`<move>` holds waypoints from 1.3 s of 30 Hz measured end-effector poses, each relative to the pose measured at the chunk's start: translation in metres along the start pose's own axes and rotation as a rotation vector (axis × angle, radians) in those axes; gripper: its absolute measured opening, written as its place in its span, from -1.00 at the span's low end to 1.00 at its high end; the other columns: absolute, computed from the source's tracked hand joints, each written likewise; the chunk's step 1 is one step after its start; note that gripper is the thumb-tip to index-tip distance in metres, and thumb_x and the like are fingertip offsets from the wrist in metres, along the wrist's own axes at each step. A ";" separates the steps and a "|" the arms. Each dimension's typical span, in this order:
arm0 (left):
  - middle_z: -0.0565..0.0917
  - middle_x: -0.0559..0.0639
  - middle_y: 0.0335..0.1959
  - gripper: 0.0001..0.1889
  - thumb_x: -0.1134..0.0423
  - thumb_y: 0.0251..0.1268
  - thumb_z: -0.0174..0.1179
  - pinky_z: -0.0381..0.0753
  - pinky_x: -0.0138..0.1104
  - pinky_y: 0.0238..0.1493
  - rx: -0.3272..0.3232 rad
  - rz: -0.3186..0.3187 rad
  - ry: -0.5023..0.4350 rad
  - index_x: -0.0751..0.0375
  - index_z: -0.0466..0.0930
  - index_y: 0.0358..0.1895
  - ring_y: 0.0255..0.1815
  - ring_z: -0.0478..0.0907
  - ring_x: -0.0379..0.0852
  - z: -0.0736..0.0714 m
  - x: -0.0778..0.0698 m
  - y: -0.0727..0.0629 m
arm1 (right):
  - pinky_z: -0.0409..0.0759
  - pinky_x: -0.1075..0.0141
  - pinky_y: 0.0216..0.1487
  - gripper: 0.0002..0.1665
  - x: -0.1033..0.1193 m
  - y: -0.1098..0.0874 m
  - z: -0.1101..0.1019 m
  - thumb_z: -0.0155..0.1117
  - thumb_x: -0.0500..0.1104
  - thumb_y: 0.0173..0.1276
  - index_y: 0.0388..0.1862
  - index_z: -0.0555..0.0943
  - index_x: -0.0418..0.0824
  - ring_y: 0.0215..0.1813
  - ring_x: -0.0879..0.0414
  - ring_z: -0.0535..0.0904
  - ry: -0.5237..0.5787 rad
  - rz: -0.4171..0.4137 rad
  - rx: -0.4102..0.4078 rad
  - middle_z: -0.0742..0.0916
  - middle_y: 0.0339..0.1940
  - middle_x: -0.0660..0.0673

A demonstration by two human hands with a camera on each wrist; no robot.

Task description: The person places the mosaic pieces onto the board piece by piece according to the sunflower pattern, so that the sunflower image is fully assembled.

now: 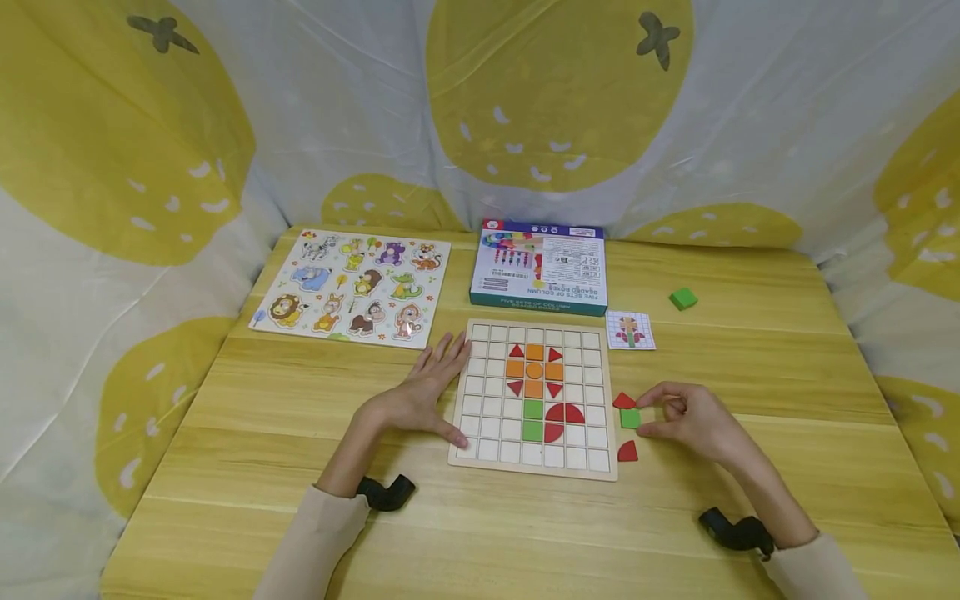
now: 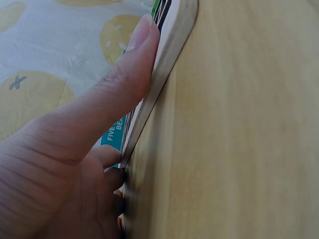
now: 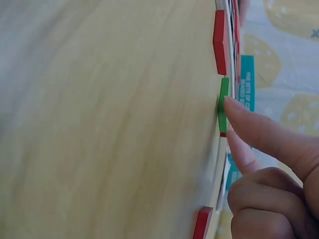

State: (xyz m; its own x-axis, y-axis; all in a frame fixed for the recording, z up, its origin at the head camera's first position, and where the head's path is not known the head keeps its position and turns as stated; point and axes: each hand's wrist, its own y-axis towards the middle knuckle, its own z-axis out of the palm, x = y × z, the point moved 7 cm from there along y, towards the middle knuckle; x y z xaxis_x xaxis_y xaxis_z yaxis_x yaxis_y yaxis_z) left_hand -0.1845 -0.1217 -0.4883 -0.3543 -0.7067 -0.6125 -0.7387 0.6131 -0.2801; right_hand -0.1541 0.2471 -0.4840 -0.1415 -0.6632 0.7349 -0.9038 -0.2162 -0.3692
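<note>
My left hand [image 1: 420,400] is spread along the left side of a wooden grid board [image 1: 491,473], its thumb [image 2: 124,69] on the board's near left corner. On the board are orange squares [image 1: 535,352], an orange disc, red triangles [image 1: 555,354], two green squares [image 1: 532,430] and red quarter circles [image 1: 573,412]. Just right of the board, my right hand [image 1: 693,421] pinches a green square [image 1: 630,418] between thumb and index finger. A red piece [image 1: 623,401] lies behind that square and a red quarter circle [image 1: 627,451] in front of it.
A patterned card [image 1: 641,332] lies behind the board's right corner. Farther back are a boxed toy [image 1: 538,271] and an animal puzzle board [image 1: 352,287]. Another green square [image 1: 683,298] lies at the back right. A red piece [image 3: 203,223] shows low in the right wrist view.
</note>
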 end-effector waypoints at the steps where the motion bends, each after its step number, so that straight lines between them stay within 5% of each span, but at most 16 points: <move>1: -0.45 0.11 0.74 0.53 -0.19 -0.16 0.66 -0.48 0.16 0.71 0.000 0.000 0.000 0.20 -0.36 0.70 0.74 -0.60 0.15 0.000 0.000 0.000 | 0.14 0.33 -0.54 -0.58 0.000 0.000 0.001 0.59 -0.18 0.21 0.01 0.70 -0.29 -0.57 0.21 0.15 0.002 -0.004 0.005 0.27 -0.65 0.05; 18: -0.45 0.11 0.74 0.55 -0.20 -0.17 0.66 -0.48 0.16 0.71 0.002 -0.002 0.002 0.20 -0.38 0.70 0.74 -0.61 0.15 0.001 0.001 0.001 | 0.12 0.38 -0.58 -0.64 0.015 -0.002 0.003 0.60 -0.12 0.22 -0.04 0.78 -0.23 -0.57 0.22 0.18 -0.054 -0.064 -0.045 0.28 -0.64 0.05; 23: -0.46 0.10 0.74 0.55 -0.20 -0.17 0.66 -0.48 0.16 0.71 0.000 -0.001 0.008 0.20 -0.37 0.70 0.74 -0.60 0.15 0.001 0.001 0.002 | 0.09 0.41 -0.58 -0.68 0.040 -0.002 0.029 0.64 -0.14 0.16 -0.12 0.80 -0.20 -0.60 0.23 0.13 0.030 -0.088 0.008 0.24 -0.67 0.05; 31: -0.46 0.13 0.73 0.55 -0.20 -0.16 0.65 -0.49 0.17 0.70 0.003 0.004 0.000 0.21 -0.39 0.70 0.74 -0.60 0.17 0.000 0.000 0.001 | 0.06 0.42 -0.52 -0.74 0.077 0.003 0.086 0.69 -0.18 0.07 -0.25 0.81 -0.13 -0.58 0.21 0.13 0.010 -0.138 0.110 0.26 -0.69 0.07; 39: -0.45 0.13 0.73 0.54 -0.20 -0.16 0.65 -0.48 0.17 0.71 0.002 0.003 0.008 0.21 -0.38 0.70 0.74 -0.59 0.18 0.000 -0.001 -0.001 | 0.12 0.42 -0.55 -0.72 0.096 0.004 0.105 0.72 -0.18 0.03 -0.33 0.75 -0.14 -0.64 0.25 0.19 -0.074 -0.204 0.065 0.34 -0.75 0.09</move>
State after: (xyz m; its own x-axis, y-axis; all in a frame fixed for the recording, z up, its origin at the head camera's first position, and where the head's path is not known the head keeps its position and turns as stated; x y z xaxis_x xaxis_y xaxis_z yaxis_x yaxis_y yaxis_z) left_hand -0.1840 -0.1217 -0.4877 -0.3609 -0.7076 -0.6075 -0.7363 0.6160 -0.2801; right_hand -0.1287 0.1080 -0.4746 0.0737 -0.6514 0.7552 -0.8825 -0.3954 -0.2548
